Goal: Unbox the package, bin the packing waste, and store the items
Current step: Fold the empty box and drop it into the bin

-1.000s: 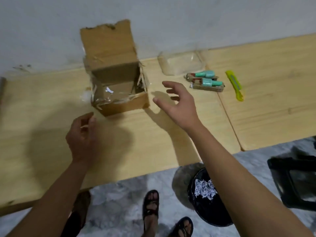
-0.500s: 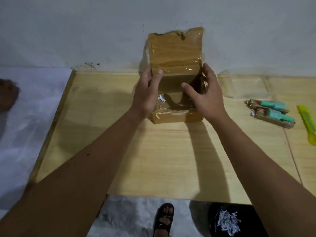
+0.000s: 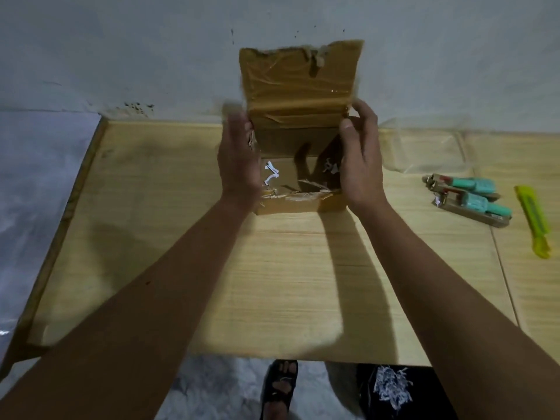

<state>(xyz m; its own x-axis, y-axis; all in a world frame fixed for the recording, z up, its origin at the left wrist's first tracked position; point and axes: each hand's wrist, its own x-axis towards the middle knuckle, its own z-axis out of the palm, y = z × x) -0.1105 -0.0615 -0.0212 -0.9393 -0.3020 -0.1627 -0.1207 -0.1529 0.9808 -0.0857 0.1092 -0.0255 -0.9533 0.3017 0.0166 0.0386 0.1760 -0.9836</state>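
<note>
Box [image 3: 298,140]: sitting upright, mouth facing up, flap [image 3: 298,77] standing against the wall [image 3: 121,50].
Hands: left hand [image 3: 239,162] and right hand [image 3: 360,159] are clasping its sides (left blurred).
Surface: wooden table [image 3: 272,268].

Open cardboard box [image 3: 298,137] upright, flap raised, paper shreds inside; two teal packaged items [image 3: 468,200] lying right of it.

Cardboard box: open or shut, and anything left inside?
Open: the cardboard box has its flap standing up against the wall. Only a few paper shreds show on its floor.
</note>
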